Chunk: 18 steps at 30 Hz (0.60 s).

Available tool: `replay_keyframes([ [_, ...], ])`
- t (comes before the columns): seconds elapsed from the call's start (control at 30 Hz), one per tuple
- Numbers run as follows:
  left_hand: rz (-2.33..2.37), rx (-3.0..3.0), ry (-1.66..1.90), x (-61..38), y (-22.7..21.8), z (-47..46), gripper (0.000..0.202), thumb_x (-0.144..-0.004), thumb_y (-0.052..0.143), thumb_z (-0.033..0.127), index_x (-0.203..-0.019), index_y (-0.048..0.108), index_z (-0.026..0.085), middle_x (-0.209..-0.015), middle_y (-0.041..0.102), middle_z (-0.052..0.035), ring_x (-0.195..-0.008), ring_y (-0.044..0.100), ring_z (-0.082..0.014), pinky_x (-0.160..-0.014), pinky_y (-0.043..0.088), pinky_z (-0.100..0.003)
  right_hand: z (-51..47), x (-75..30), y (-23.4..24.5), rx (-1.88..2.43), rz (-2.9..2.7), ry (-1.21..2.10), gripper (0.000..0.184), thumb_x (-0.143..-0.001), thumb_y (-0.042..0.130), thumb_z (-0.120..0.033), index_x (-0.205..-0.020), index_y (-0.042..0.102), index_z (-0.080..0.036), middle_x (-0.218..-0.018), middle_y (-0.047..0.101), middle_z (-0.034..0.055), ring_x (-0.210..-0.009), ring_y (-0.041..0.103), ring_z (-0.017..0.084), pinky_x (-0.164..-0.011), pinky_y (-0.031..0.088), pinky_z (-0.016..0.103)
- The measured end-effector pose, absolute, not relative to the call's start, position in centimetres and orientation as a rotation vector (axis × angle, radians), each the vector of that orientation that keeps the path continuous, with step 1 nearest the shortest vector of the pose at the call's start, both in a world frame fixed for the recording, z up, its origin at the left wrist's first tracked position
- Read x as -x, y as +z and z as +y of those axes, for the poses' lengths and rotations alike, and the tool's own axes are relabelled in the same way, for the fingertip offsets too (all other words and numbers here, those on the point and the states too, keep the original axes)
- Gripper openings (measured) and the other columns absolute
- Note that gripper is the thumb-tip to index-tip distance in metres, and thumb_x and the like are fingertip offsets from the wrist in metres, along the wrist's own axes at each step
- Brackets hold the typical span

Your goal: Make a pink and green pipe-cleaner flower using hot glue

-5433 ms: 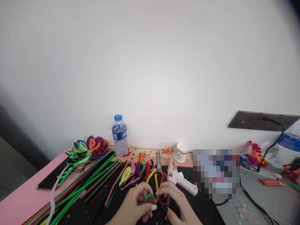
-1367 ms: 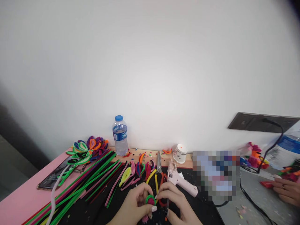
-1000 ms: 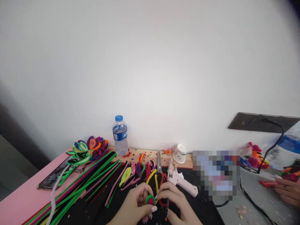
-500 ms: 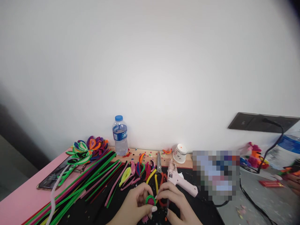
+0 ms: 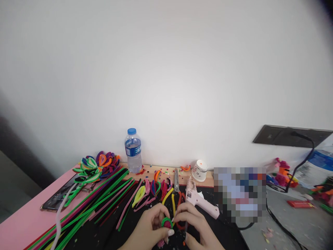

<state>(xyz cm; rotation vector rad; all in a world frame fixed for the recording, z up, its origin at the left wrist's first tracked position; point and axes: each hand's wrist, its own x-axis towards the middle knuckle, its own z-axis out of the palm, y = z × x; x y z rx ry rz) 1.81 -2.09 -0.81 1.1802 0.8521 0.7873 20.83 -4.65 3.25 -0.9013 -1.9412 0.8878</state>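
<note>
My left hand [image 5: 152, 224] pinches a small round coil of green and magenta pipe cleaner [image 5: 168, 223] between thumb and fingers. Close against its right side is my right hand [image 5: 195, 225], fingers curled and thumb low. A thin pale strip shows by its fingertips, but what it grips is too small to make out. Just beyond the hands are yellow pipe cleaner pieces [image 5: 173, 205] and the orange-handled scissors [image 5: 176, 180], blades toward the wall. To the right lies a pale pink glue gun [image 5: 201, 201], nozzle pointing away from me.
Long pipe cleaners [image 5: 99, 205] fan out at left, near a phone [image 5: 58, 194] and pipe-cleaner flowers [image 5: 91, 166]. A water bottle [image 5: 133, 152] and white paper cup [image 5: 199, 171] stand by the wall. Black cables [image 5: 281, 225] cross the grey table at right.
My hands and the coil stay almost still. At the far right edge, another person's hand has gone out of view.
</note>
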Motion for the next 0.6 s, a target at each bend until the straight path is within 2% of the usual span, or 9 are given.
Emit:
replay_keyframes([
  [0.2, 0.837, -1.170, 0.807, -1.78, -1.04, -2.09, 0.022, -0.065, 0.071, 0.016, -0.073, 0.051, 0.018, -0.052, 0.053, 0.0087, -0.038, 0.048, -0.0066, -0.038, 0.040, -0.018, -4.33, -20.91, 3.21, 0.887, -1.956, 0.878, 0.036, -0.071, 0.050, -0.007, -0.100, 0.065, -0.022, -0.096, 0.058, 0.0079, -0.084, 0.059, 0.020, -0.073, 0.050, 0.031],
  [0.37, 0.798, -1.117, 0.880, -1.75, -1.24, -2.01, 0.023, -0.068, 0.073, 0.021, -0.079, 0.053, 0.018, -0.054, 0.053, 0.0084, -0.040, 0.052, -0.0081, -0.039, 0.041, -0.018, -4.73, -20.73, 3.06, 0.926, -1.923, 0.809, 0.039, -0.070, 0.052, -0.008, -0.105, 0.060, -0.022, -0.100, 0.060, 0.0084, -0.090, 0.060, 0.023, -0.080, 0.049, 0.034],
  [0.5, 0.772, -1.085, 0.976, -1.67, -1.30, -1.86, 0.024, -0.069, 0.074, 0.022, -0.083, 0.055, 0.018, -0.060, 0.055, 0.0073, -0.044, 0.057, -0.0088, -0.045, 0.046, -0.020, -4.94, -20.72, 2.65, 1.042, -1.861, 0.742, 0.042, -0.074, 0.053, -0.011, -0.114, 0.054, -0.023, -0.100, 0.062, 0.0085, -0.089, 0.060, 0.024, -0.075, 0.051, 0.032],
  [0.6, 0.770, -1.075, 1.002, -1.64, -1.22, -1.73, 0.025, -0.068, 0.074, 0.023, -0.085, 0.056, 0.019, -0.062, 0.056, 0.0066, -0.045, 0.056, -0.0090, -0.045, 0.047, -0.021, -4.65, -20.65, 2.43, 1.027, -1.885, 0.716, 0.036, -0.075, 0.053, -0.013, -0.110, 0.055, -0.022, -0.097, 0.062, 0.0083, -0.085, 0.060, 0.023, -0.075, 0.051, 0.032],
])
